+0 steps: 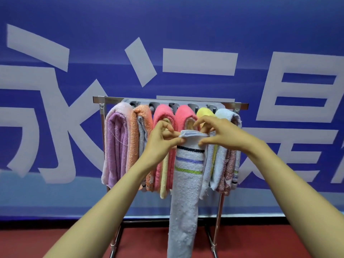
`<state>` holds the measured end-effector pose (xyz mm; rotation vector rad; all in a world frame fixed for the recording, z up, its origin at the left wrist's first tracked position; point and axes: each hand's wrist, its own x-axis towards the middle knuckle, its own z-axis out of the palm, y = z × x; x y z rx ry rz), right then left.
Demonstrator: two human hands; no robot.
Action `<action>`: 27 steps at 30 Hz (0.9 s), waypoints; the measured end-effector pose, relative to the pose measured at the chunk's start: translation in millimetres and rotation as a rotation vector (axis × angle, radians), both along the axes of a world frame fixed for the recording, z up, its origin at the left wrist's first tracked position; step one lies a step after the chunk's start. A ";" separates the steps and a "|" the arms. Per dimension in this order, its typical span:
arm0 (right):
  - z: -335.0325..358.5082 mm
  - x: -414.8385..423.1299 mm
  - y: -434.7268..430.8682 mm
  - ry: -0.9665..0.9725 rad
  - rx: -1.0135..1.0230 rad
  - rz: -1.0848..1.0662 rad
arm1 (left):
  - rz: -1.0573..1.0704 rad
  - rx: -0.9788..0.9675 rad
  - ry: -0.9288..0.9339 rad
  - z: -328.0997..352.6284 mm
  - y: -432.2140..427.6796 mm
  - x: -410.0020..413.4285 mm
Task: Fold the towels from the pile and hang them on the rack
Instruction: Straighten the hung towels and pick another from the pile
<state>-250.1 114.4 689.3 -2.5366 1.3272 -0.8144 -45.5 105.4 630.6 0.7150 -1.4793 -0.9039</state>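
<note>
Several folded towels [116, 146] hang side by side on metal rack [171, 100]: purple, orange, pink, yellow, pale blue. Blue banner [167, 25] behind; red floor [55, 243] below. Striped towel [186, 192] hangs lengthwise before rack, its folded top edge pinched between thumb and fingers of left hand [160, 140] and right hand [221, 135].

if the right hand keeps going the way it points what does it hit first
Probably the pink towel beside the yellow towel on the rack, just beyond the right hand; depth unclear.
</note>
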 end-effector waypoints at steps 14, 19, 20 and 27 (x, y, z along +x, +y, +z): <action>-4.9 1.7 -14.0 0.056 0.064 0.058 | 0.131 -0.202 -0.030 -22.7 1.8 -21.0; -8.6 6.1 -13.7 -0.046 0.057 0.089 | -0.087 0.054 0.028 -70.7 -0.3 -8.9; -8.2 6.0 -13.7 -0.041 0.062 0.085 | -0.099 0.091 -0.031 -85.2 -3.7 -4.7; -5.8 6.2 -14.5 -0.002 0.079 0.099 | -0.215 0.263 -0.295 -136.6 -10.6 0.2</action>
